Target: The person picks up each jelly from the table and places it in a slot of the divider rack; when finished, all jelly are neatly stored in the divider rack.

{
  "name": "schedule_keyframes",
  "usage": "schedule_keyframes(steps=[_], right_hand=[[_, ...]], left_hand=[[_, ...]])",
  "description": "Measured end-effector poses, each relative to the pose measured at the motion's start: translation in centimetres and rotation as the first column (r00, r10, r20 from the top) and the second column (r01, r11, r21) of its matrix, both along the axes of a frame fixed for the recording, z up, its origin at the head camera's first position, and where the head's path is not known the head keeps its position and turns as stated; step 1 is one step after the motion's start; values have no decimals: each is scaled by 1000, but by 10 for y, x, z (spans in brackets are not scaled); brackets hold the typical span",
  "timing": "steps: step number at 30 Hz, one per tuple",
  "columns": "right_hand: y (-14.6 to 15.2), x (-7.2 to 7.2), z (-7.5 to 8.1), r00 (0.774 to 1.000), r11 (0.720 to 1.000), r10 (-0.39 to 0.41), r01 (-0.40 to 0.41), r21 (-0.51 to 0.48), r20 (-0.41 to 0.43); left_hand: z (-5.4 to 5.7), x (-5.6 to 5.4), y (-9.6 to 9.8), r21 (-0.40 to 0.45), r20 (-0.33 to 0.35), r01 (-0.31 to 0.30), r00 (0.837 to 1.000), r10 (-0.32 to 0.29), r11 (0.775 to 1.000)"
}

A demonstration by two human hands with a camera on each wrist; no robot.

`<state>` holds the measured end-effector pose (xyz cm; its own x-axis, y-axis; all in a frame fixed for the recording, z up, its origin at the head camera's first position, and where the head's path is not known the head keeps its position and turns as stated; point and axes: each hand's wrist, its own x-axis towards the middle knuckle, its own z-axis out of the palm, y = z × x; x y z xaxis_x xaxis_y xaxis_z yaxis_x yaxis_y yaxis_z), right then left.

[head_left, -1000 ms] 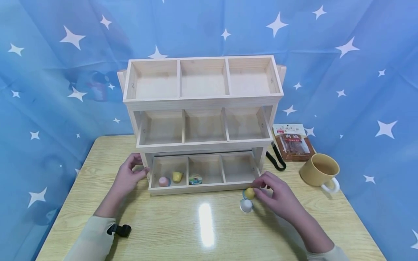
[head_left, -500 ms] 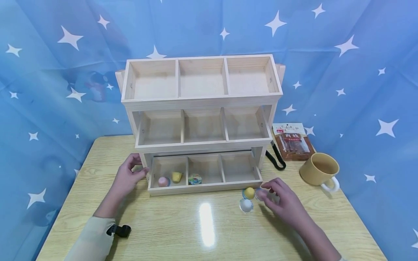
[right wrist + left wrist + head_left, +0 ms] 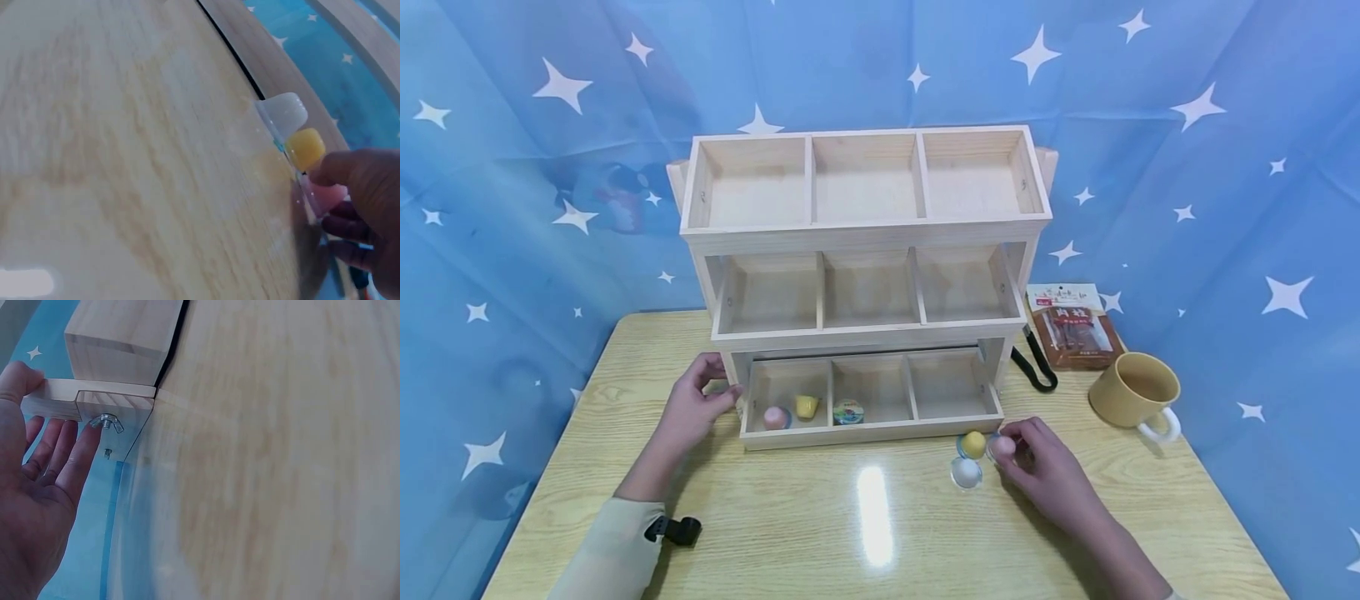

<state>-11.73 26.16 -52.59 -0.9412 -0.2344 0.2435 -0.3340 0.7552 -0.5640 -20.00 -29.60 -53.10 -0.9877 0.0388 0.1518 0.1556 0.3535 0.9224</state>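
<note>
My left hand [image 3: 694,410] grips the upright at the left end of a three-tier wooden rack [image 3: 865,337]. In the left wrist view, thumb and fingers lie on either side of that wooden piece, the index fingertip near a wing nut [image 3: 107,421]. My right hand [image 3: 1051,475] pinches a pink jelly cup [image 3: 328,195] on the table, just outside the rack's front right corner. Beside it, lid down, are a yellow jelly cup [image 3: 973,444] and a white jelly cup [image 3: 966,472]. The bottom tier holds another pink jelly cup [image 3: 776,418], another yellow one [image 3: 807,407] and one with its printed lid [image 3: 848,412] showing.
To the right stand a tan mug [image 3: 1131,392] with a white handle and a brown food packet [image 3: 1072,327]. A black strap [image 3: 1037,367] lies beside the rack. A blue starry cloth [image 3: 1187,192] hangs behind the wooden table [image 3: 790,525].
My right hand has left the yellow jelly cup, moved slightly right and taken hold of the pink one beside it. The left hand has stayed on the rack.
</note>
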Motion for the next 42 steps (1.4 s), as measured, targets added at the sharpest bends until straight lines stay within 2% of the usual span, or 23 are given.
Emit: schedule_keyframes(steps=[3, 9, 17, 24, 33, 42], right_hand=[[0, 0, -1, 1000, 1000, -12, 12, 2, -13], [4, 0, -1, 990, 999, -8, 1, -46, -143], [1, -4, 3, 975, 993, 50, -72, -96, -216], [-12, -14, 12, 954, 973, 123, -171, -155, -275], [-40, -33, 23, 945, 948, 218, -264, -178, -242], [-73, -48, 37, 941, 934, 304, -325, -151, -146]], left_hand=[[1, 0, 1, 0, 0, 4, 1000, -4, 1000], [2, 1, 2, 2, 1, 11, 1000, -11, 1000], [4, 3, 3, 10, 22, 4, 1000, -4, 1000], [4, 3, 2, 5, 14, 7, 1000, -7, 1000], [4, 3, 3, -11, 9, -9, 1000, 9, 1000], [3, 2, 2, -14, -3, 3, 1000, -3, 1000]])
